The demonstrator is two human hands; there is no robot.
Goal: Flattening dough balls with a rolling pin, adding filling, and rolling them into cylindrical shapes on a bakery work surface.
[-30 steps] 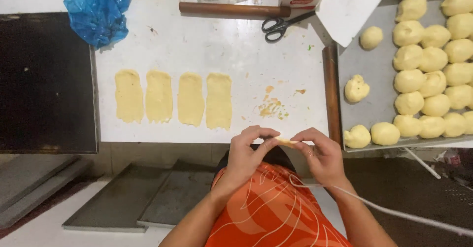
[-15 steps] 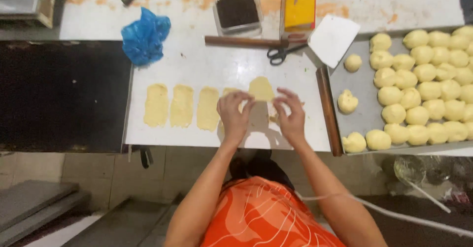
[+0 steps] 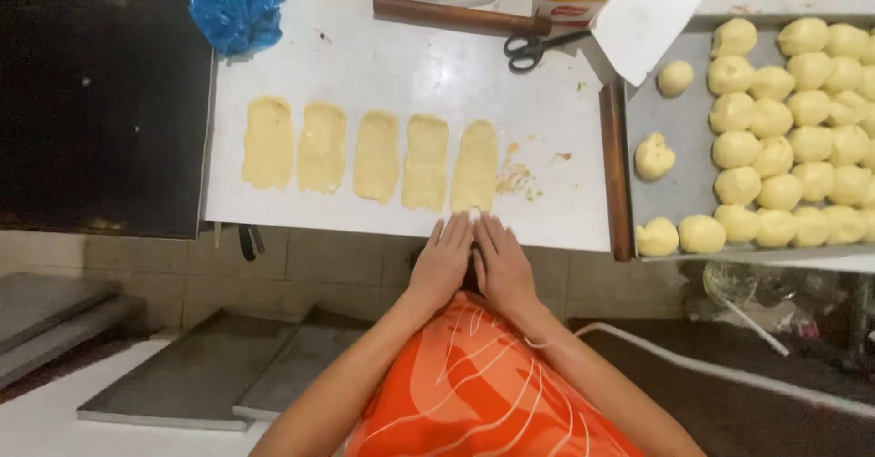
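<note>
Fingers [image 3: 453,238] of both our hands lie flat, together, gripping nothing, tips touching the near end of the rightmost flattened pale-yellow dough strip [image 3: 475,165], its long axis running near-to-far on the white tabletop [image 3: 401,65].

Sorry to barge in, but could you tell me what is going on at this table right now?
A person in an orange top has the left hand and right hand side by side, fingertips on the near end of the rightmost dough strip. Five flattened strips lie in a row on the white table. To the right, a metal tray holds many dough balls. Scissors and a rolling pin lie behind.
</note>
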